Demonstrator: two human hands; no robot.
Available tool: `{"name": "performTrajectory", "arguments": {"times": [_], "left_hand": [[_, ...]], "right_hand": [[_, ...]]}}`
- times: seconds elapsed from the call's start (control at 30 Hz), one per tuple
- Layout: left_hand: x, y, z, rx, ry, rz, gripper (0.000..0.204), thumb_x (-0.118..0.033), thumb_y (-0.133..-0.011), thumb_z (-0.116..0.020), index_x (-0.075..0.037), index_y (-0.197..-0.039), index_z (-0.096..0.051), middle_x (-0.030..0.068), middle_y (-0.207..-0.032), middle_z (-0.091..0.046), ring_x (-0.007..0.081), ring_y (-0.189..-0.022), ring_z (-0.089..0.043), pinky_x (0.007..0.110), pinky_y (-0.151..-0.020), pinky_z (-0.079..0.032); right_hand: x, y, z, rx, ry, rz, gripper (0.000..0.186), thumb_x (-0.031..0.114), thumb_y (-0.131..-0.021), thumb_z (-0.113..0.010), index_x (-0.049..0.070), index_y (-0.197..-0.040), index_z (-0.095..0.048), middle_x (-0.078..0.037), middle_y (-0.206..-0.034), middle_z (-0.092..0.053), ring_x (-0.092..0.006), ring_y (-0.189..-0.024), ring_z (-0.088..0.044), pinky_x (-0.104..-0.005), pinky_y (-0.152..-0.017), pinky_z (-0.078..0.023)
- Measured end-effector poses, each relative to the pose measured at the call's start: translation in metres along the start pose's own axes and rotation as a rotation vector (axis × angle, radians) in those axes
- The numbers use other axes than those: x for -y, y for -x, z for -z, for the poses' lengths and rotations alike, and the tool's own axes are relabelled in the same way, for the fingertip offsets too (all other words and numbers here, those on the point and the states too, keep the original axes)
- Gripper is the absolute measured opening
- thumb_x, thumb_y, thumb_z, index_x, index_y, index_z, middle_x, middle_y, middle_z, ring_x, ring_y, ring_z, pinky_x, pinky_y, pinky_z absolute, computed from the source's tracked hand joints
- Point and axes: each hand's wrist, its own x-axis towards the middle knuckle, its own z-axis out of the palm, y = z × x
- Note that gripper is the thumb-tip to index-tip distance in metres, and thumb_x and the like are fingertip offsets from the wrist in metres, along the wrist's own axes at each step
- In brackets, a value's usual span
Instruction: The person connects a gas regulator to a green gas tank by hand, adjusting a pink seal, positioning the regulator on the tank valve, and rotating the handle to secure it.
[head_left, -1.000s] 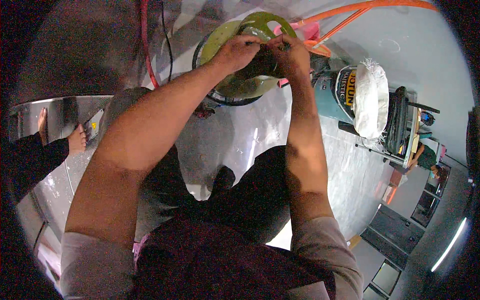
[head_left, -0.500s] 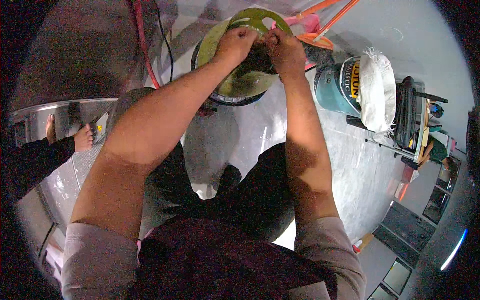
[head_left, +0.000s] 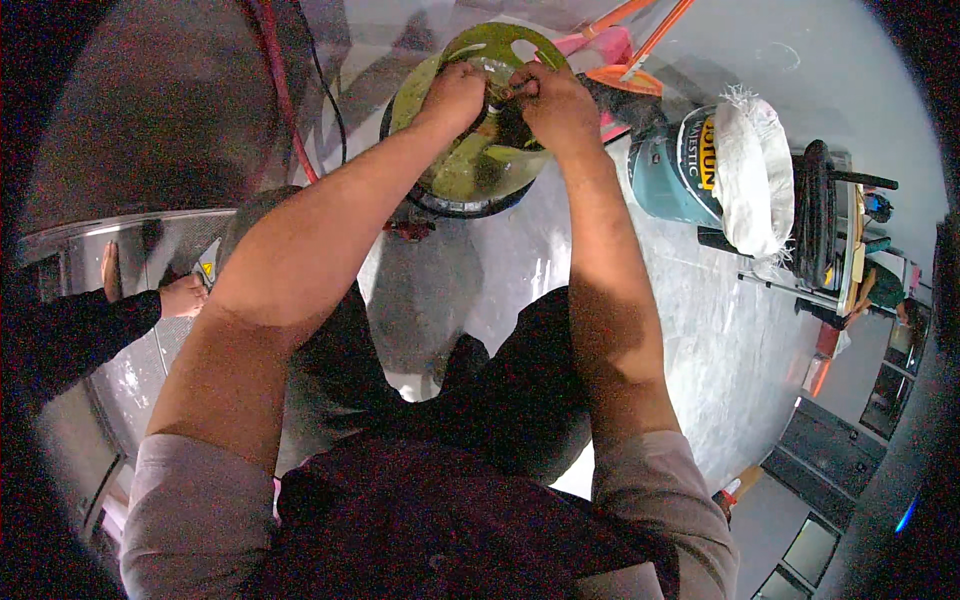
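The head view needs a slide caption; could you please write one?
Left hand and right hand at a round green object, teal bucket nearby.

A teal bucket (head_left: 655, 180) is topped by a white sack (head_left: 755, 185). To the left, a red hose (head_left: 283, 100) is flanked by a black cable (head_left: 323, 78); beyond the bucket, an orange pole (head_left: 658, 40) is seen.

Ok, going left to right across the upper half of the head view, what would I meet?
Red hose → black cable → left hand → right hand → teal bucket → white frayed cloth.
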Motion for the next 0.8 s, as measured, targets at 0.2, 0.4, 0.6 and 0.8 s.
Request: {"name": "performTrajectory", "arguments": {"times": [0.2, 0.4, 0.6, 0.8], "left_hand": [[0.014, -0.010, -0.002, 0.080, -0.299, -0.078, 0.042, -0.025, -0.088, -0.039, 0.001, -0.117, -0.053, 0.0286, -0.122, -0.054, 0.0483, -0.110, -0.051, 0.052, -0.095, -0.040], [-0.013, 0.004, -0.005, 0.074, 0.400, 0.302, 0.037, -0.015, -0.088, -0.038, 0.002, -0.115, -0.054, 0.0252, -0.112, -0.060, 0.0373, -0.102, -0.060, 0.048, -0.086, -0.048], [-0.022, 0.000, -0.011, 0.171, 1.026, 0.337, 0.028, -0.020, -0.093, -0.046, -0.001, -0.110, -0.058, 0.0153, -0.104, -0.064, 0.0290, -0.090, -0.062, 0.043, -0.075, -0.053], [-0.027, -0.002, -0.009, 0.239, 1.330, 0.464, 0.029, -0.029, -0.093, -0.051, -0.006, -0.108, -0.060, 0.0101, -0.100, -0.065, 0.0262, -0.088, -0.062, 0.044, -0.082, -0.050]], "right_hand": [[0.000, 0.002, 0.002, -0.014, -0.008, 0.067, 0.013, 0.015, -0.086, -0.056, 0.010, -0.096, -0.063, -0.018, -0.103, -0.063, -0.0382, -0.097, -0.061, -0.0472, -0.079, -0.050], [0.001, -0.002, -0.003, -0.091, -0.073, 0.028, 0.013, 0.016, -0.087, -0.057, 0.009, -0.096, -0.062, -0.016, -0.099, -0.064, -0.0369, -0.093, -0.062, -0.0460, -0.077, -0.051], [0.000, -0.007, -0.001, -0.183, -0.022, 0.102, 0.015, 0.022, -0.086, -0.062, 0.012, -0.098, -0.064, -0.009, -0.094, -0.067, -0.0297, -0.089, -0.065, -0.0482, -0.085, -0.045], [0.014, -0.038, -0.001, -0.083, 0.519, 0.308, 0.017, 0.030, -0.086, -0.059, 0.017, -0.093, -0.068, -0.003, -0.088, -0.068, -0.0242, -0.082, -0.066, -0.0507, -0.089, -0.038]]}}
